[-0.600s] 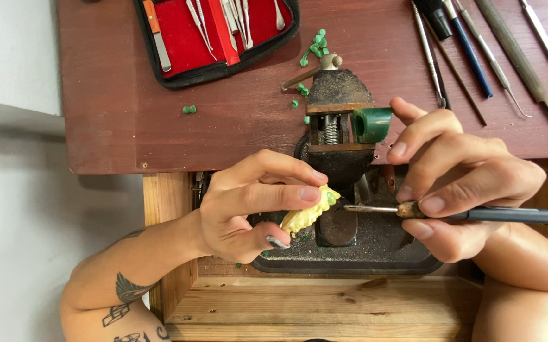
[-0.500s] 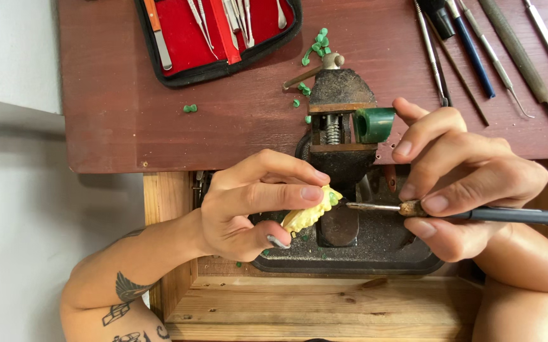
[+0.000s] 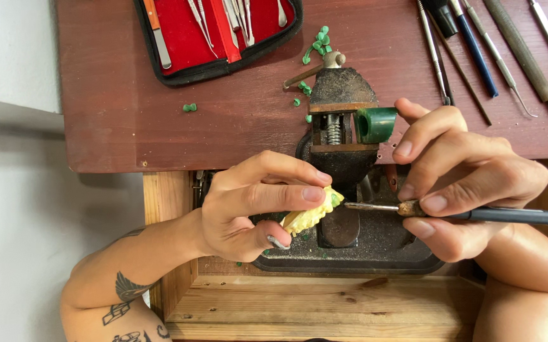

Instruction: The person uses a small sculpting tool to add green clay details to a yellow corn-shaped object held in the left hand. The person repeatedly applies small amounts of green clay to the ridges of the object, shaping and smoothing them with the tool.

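**Tool tip closes on the yellow piece**

The left hand [image 3: 255, 202] pinches a small yellow ridged piece [image 3: 308, 215] between thumb and fingers, gripping it firmly over the dark tray [image 3: 413, 259]. The right hand [image 3: 464, 183] is clenched in a pen-like grip on a slim carving tool [image 3: 514, 216] with a dark handle and a thin metal tip that points left.

Compared with half a second ago, the tip has crept closer to the yellow piece: it was clearly apart from it, and now its point lies at the piece's right edge, touching or all but touching; the view does not settle which. The left hand has barely shifted. This reads as the tool being brought into working contact with the held piece rather than drawn away.

Just behind the hands stands a small bench vise [image 3: 340, 120], with a green ring-shaped block [image 3: 375, 125] at its right side, near the right hand's fingertips. Green shavings [image 3: 315, 44] lie scattered on the reddish-brown bench top [image 3: 109, 126] around the vise. Further back, a red-lined tool case [image 3: 217, 31] lies open at the upper left, and a row of long hand tools [image 3: 495, 57] lies at the upper right. A pale wooden frame [image 3: 324, 304] sits below the tray.
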